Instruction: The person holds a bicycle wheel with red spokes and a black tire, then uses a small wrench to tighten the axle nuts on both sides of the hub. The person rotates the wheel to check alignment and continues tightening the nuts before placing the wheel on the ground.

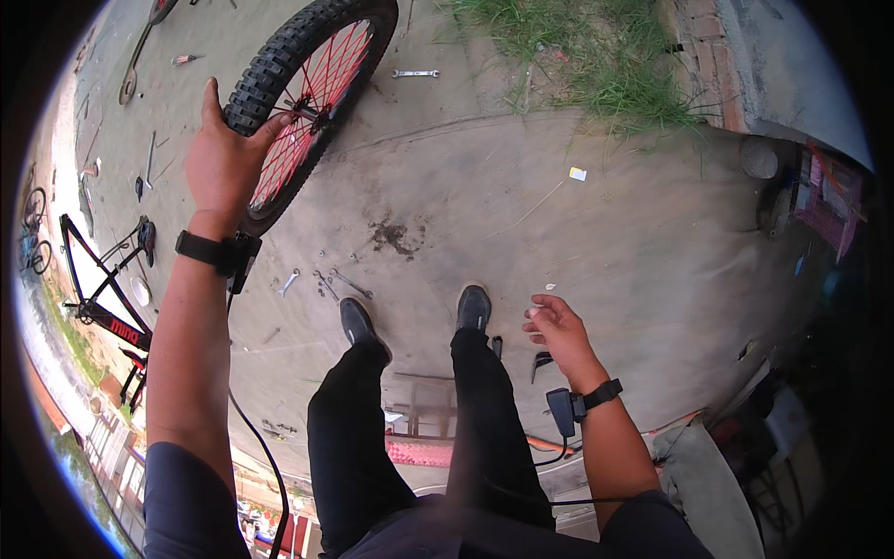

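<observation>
My left hand (222, 166) grips the black knobby tire of a bicycle wheel (268, 73) with red spokes. Its thumb reaches over the side of the tire toward the hub, and the wheel leans at a slant. My right hand (561, 334) hangs at the right over the floor, fingers loosely curled and apart, with nothing plainly in it. Beyond the wheel, a double-ended wrench (415, 74) lies on the floor. Nearer my feet are a small wrench (289, 282), another wrench (352, 284) and several small metal parts.
At the left stands a black bicycle frame (124, 328) with red markings. A screwdriver (186, 60) and other tools lie at the far left. Grass (615, 79) grows beside a brick edge at the far right. A pink crate (827, 205) sits by the right wall.
</observation>
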`<state>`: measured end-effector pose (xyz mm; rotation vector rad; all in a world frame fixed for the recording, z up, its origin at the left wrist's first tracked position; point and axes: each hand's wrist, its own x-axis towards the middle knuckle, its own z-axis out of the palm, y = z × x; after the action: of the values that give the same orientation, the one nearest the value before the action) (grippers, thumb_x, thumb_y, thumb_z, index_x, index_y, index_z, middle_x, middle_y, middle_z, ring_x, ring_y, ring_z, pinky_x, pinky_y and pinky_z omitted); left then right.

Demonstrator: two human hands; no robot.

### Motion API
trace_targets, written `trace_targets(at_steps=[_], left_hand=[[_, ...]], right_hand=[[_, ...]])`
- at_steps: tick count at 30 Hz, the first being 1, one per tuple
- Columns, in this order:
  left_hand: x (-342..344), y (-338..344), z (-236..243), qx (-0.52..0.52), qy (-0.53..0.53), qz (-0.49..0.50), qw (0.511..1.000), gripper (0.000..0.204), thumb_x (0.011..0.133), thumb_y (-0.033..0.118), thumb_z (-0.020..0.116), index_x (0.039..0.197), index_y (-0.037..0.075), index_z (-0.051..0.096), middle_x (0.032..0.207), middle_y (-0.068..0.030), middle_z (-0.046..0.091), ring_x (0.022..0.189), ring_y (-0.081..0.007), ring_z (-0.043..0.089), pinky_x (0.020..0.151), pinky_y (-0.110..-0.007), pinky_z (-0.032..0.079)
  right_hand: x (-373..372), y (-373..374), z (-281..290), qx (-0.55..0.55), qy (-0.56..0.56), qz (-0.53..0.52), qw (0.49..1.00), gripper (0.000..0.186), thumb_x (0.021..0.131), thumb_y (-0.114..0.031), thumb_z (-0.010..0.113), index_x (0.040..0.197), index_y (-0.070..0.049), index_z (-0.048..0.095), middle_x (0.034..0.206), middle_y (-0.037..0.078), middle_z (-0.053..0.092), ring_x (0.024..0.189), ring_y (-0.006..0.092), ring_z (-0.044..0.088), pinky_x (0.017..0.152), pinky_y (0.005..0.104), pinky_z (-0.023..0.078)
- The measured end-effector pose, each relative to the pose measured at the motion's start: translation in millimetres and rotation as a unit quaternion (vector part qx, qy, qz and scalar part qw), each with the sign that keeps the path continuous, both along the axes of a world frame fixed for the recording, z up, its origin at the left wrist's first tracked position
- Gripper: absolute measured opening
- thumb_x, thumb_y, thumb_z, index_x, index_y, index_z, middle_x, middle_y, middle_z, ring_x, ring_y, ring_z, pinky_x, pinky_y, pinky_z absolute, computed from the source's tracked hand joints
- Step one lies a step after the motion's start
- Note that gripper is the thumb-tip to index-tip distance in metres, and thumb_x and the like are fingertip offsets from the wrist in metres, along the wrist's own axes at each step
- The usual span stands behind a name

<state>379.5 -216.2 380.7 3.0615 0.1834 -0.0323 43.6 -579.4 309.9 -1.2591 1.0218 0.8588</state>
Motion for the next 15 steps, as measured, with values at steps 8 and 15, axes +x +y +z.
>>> trace_targets(at_steps=[8,15], left_hand=[[16.5,-2.5,8.2,-0.046,0.036,0.023,0.998,0.114,0.072,0.06,0.083,0.157,0.006,0.029,0.114,-0.0158,0.072,0.092,-0.0355,0.072,0.076,-0.043,0.056],[57.3,0.1,19.8,-0.07,0.072,0.026,0.995,0.115,0.072,0.056,0.085,0.157,0.005,0.027,0.119,-0.0123,0.072,0.094,-0.034,0.072,0.077,-0.042,0.057]], right_hand=[[-4.7,-62.8,66.6,-0.089,0.11,-0.005,0.99,0.039,0.102,-0.024,0.06,0.136,-0.007,0.052,0.117,0.009,0.067,0.097,0.0187,0.069,0.082,0.0345,0.055],[50.3,-72.1,112.4,-0.112,0.138,-0.009,0.984,0.041,0.102,-0.026,0.06,0.137,-0.007,0.051,0.119,0.012,0.066,0.101,0.0227,0.069,0.085,0.0375,0.056]])
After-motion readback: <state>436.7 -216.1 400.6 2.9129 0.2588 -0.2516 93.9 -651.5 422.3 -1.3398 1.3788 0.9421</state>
